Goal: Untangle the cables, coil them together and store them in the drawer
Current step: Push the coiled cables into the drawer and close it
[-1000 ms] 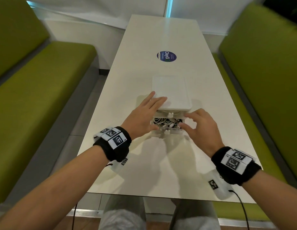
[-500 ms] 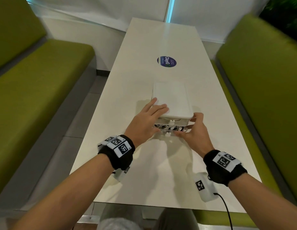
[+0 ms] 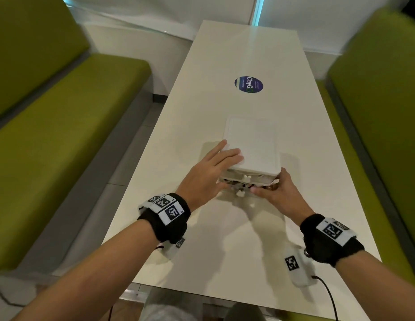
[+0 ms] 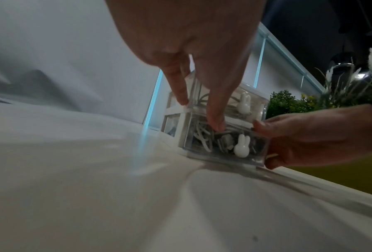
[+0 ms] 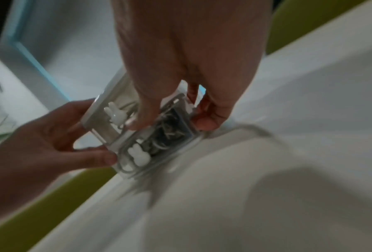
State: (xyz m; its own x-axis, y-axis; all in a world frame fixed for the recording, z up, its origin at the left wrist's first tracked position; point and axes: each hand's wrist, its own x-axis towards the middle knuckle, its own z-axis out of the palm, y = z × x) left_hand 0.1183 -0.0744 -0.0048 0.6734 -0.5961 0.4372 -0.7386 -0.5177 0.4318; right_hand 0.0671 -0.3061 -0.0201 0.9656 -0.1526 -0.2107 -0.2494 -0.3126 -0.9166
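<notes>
Small white drawer unit (image 3: 251, 144) standing on the white table (image 3: 225, 239), roughly mid-table, its front facing the person. Two clear-fronted drawers noted, each with a white rabbit-shaped knob (image 4: 242, 147); lower drawer (image 4: 221, 145) protruding slightly from the unit, white cables (image 4: 202, 136) bundled inside and visible through the clear front. Further cable visible behind the upper drawer front (image 4: 234, 102). Left hand (image 3: 207, 176) laid over the unit's near left corner — fingers (image 3: 227, 156) straight and spread flat on the top panel, thumb reaching down to the front of the lower drawer; fingertips in the left wrist view touching the drawer edges, nothing enclosed. Right hand (image 3: 277, 193) at the unit's near right corner, fingers curled round the right end of the lower drawer, thumb against its front. Right wrist view blurred; exact contact of the fingertips there not determinable. Round blue sticker (image 3: 248, 84) on the table beyond the unit, well apart from it. Green bench seats (image 3: 62, 126) along both sides of the table. Black wristbands with printed markers (image 3: 169, 213) on both wrists — green foliage (image 4: 288, 104) visible behind the unit in the left wrist view
</notes>
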